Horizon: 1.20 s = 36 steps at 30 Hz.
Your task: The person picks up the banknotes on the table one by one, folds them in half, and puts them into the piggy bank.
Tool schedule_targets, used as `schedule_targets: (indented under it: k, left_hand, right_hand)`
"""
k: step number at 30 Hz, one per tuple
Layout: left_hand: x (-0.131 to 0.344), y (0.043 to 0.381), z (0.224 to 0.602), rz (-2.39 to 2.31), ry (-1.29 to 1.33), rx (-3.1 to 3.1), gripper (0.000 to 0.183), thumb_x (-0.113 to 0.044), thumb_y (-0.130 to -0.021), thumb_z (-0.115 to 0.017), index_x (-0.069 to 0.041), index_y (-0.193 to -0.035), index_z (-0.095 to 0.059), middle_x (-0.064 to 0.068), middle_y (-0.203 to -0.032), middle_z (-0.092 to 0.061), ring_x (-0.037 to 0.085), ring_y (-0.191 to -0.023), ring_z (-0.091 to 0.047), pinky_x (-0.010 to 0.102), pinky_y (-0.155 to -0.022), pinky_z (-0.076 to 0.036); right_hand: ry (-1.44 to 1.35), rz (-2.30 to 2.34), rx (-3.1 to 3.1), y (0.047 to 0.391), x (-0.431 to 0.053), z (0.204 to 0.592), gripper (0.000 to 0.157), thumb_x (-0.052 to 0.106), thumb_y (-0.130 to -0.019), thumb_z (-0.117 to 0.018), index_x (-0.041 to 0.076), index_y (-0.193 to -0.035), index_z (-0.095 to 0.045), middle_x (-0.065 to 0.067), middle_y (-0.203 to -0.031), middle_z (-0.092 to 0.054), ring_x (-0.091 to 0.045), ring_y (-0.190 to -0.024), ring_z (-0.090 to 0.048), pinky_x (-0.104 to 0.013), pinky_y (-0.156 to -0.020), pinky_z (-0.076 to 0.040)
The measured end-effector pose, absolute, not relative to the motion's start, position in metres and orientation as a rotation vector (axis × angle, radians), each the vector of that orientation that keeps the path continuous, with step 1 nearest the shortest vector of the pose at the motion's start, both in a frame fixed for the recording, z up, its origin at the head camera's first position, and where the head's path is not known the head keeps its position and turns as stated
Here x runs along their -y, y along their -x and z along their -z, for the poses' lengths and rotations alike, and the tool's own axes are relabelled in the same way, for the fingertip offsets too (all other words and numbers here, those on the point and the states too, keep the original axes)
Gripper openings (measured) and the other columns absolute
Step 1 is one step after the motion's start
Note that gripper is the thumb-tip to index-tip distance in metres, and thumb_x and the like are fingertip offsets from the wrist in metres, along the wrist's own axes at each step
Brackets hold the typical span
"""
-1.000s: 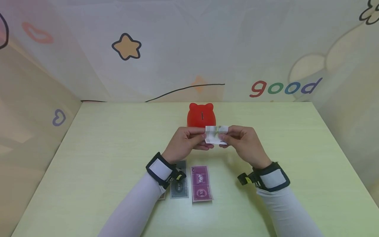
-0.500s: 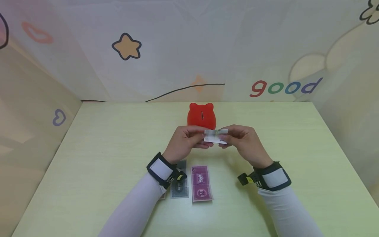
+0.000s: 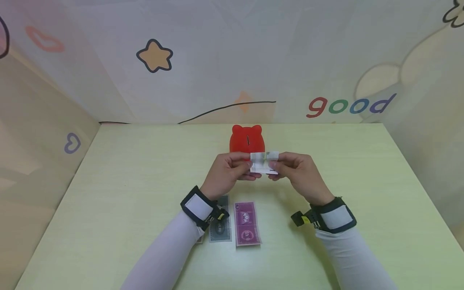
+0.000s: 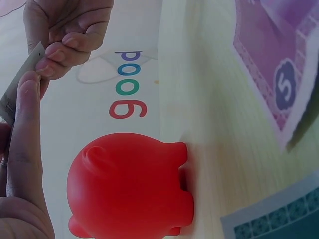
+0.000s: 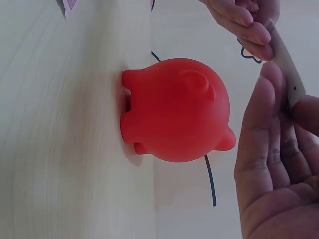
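Both hands hold a small folded banknote [image 3: 262, 158], pale with a faint green tint, raised above the table in the head view. My left hand [image 3: 224, 173] pinches its left end between thumb and fingers. At the other end, my right hand [image 3: 302, 177] pinches it the same way, thumb on the near face. Just beyond the note stands a red piggy bank [image 3: 239, 141], its coin slot on top; the hands and note cover its lower part. The right wrist view shows the piggy bank [image 5: 174, 109] standing apart from the folded note [image 5: 288, 64].
A purple banknote [image 3: 247, 225] lies nearer on the table [image 3: 127, 201]. Left of it, a grey-blue banknote [image 3: 220, 229] is partly under the left wrist strap [image 3: 198, 207]. The edge of another note [image 3: 199, 240] peeks out there. A printed backdrop [image 3: 232, 52] rises behind the table.
The folded banknote tipped flatter half a second ago and now faces up more fully again. Both hands have stayed almost in place, keeping their pinch. The piggy bank has not moved.
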<state>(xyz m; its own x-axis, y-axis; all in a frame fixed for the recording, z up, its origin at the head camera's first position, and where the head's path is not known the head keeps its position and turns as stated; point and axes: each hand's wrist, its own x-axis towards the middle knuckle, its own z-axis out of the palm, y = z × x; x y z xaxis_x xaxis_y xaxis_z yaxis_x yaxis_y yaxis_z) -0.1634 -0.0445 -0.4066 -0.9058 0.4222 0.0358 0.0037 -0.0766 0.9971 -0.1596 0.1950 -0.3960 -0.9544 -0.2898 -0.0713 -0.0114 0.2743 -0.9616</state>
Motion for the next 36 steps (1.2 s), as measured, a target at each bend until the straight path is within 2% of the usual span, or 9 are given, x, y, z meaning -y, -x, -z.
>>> schedule_targets:
  k: [6,13,18,21,25,29,36]
  left_hand:
    - [0.0451,0.1638,0.4072,-2.068,-0.425,-1.952,0.031,-0.006,-0.102,-0.062,-0.001,-0.133,-0.068,0.02,-0.123,-0.073,0.033,-0.095,-0.079,0.037,-0.084,-0.063]
    - [0.0435,0.1632,0.4046,-2.059,-0.443,-2.025,0.027,-0.006,-0.102,-0.063,-0.002,-0.127,-0.073,0.018,-0.123,-0.073,0.028,-0.096,-0.079,0.035,-0.086,-0.063]
    - [0.0415,0.1627,0.4037,-2.042,-0.456,-2.037,0.028,-0.007,-0.103,-0.062,-0.005,-0.128,-0.073,0.016,-0.124,-0.074,0.027,-0.098,-0.079,0.035,-0.087,-0.063]
    - [0.0414,0.163,0.4036,-2.048,-0.453,-2.022,0.029,-0.007,-0.104,-0.06,-0.005,-0.13,-0.072,0.016,-0.124,-0.074,0.028,-0.1,-0.079,0.036,-0.087,-0.063]
    - [0.0424,0.1636,0.4035,-2.053,-0.472,-1.998,0.03,-0.008,-0.105,-0.058,-0.003,-0.133,-0.069,0.019,-0.126,-0.072,0.029,-0.103,-0.078,0.037,-0.088,-0.062]
    - [0.0432,0.1635,0.4038,-2.031,-0.466,-2.002,0.033,-0.007,-0.101,-0.065,-0.003,-0.133,-0.069,0.019,-0.123,-0.074,0.032,-0.103,-0.077,0.037,-0.09,-0.062]
    - [0.0434,0.1629,0.4039,-1.984,-0.398,-2.052,0.036,-0.006,-0.094,-0.074,-0.007,-0.131,-0.072,0.015,-0.116,-0.078,0.025,-0.099,-0.079,0.036,-0.092,-0.061]
  right_hand:
    - [0.335,1.754,-2.309,0.1589,-0.1957,0.3969,0.033,0.022,-0.103,-0.065,0.01,-0.134,-0.067,-0.011,-0.11,-0.076,-0.042,-0.092,-0.075,-0.035,-0.087,-0.064]
    - [0.393,1.766,-2.298,0.1588,-0.1954,0.3966,0.037,0.032,-0.109,-0.053,0.005,-0.128,-0.07,-0.013,-0.116,-0.071,-0.039,-0.094,-0.075,-0.033,-0.09,-0.062]
    - [0.342,1.739,-2.326,0.1586,-0.1967,0.3946,0.03,0.027,-0.105,-0.063,0.006,-0.124,-0.073,-0.012,-0.115,-0.074,-0.028,-0.091,-0.076,-0.032,-0.089,-0.062]
    - [0.333,1.718,-2.328,0.1584,-0.1979,0.394,0.028,0.022,-0.101,-0.068,0.007,-0.124,-0.074,-0.018,-0.116,-0.075,-0.033,-0.094,-0.076,-0.03,-0.09,-0.061]
    - [0.332,1.717,-2.34,0.1581,-0.1983,0.3945,0.027,0.021,-0.1,-0.07,0.008,-0.124,-0.075,-0.016,-0.118,-0.075,-0.037,-0.097,-0.075,-0.029,-0.091,-0.06]
    - [0.329,1.736,-2.35,0.1583,-0.1978,0.3956,0.027,0.02,-0.099,-0.071,0.008,-0.123,-0.075,-0.011,-0.118,-0.075,-0.029,-0.094,-0.077,-0.029,-0.09,-0.061]
    - [0.354,1.758,-2.343,0.1572,-0.1962,0.3956,0.029,0.016,-0.097,-0.073,0.008,-0.125,-0.074,-0.012,-0.117,-0.075,-0.021,-0.093,-0.077,-0.029,-0.088,-0.062]
